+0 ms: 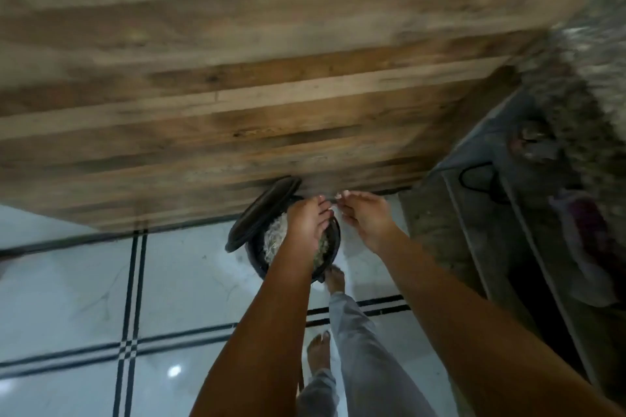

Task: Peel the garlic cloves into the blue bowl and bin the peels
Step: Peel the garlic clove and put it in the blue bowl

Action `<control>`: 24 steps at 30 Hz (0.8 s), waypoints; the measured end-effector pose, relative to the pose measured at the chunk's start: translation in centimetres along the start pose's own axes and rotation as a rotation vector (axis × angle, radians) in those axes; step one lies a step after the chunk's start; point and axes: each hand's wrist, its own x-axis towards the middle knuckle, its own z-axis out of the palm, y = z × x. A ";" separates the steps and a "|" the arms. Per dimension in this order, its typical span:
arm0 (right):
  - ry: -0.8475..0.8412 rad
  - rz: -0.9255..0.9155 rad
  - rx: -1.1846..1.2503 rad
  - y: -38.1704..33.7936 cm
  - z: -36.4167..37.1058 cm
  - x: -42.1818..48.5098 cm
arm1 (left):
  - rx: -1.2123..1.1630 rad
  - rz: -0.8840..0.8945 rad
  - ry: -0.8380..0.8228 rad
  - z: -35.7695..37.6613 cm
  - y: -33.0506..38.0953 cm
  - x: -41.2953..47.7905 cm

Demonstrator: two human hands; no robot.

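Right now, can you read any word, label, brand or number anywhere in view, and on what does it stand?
No readable text anywhere in this view.
bin and its open lid: plain black, no lettering seen.
wooden panel: grain only.
clutter at the right edge: too blurred to tell.

A: The left hand point(306, 222) covers the middle of the bin point(252, 257) mouth; near rim runs behind the forearm.
B: Holding anything?
A: Can't tell, fingertips smeared. Same for the right hand point(364, 218).
B: Bin contents?
A: Some pale shreds point(276, 237), too blurry to name.
B: Right side?
A: A grey speckled mass point(582, 54), motion-blurred, cut by the frame edge. Both forearms cut off at the bottom.
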 end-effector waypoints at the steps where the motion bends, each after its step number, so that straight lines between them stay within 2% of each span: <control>1: 0.035 -0.050 0.066 -1.0 -1.4 -1.8 | 0.053 0.028 -0.030 1.2 0.0 -1.5; 7: 0.291 -0.303 0.446 -5.3 -13.6 -13.2 | 0.307 0.203 -0.342 11.9 -2.9 -11.4; 11: 0.467 -0.448 0.581 -5.8 -23.3 -21.6 | 0.497 0.256 -0.620 20.1 -7.6 -18.6; 18: 0.921 -0.595 0.782 -0.1 -39.2 -34.5 | 0.762 0.195 -1.046 30.7 -21.1 -31.0; 21: 1.063 -0.578 0.808 3.7 -44.7 -39.2 | 0.855 0.141 -1.147 33.7 -27.8 -35.3; 24: 1.129 -0.534 0.803 7.5 -49.9 -42.4 | 0.924 0.083 -1.205 36.0 -34.4 -38.6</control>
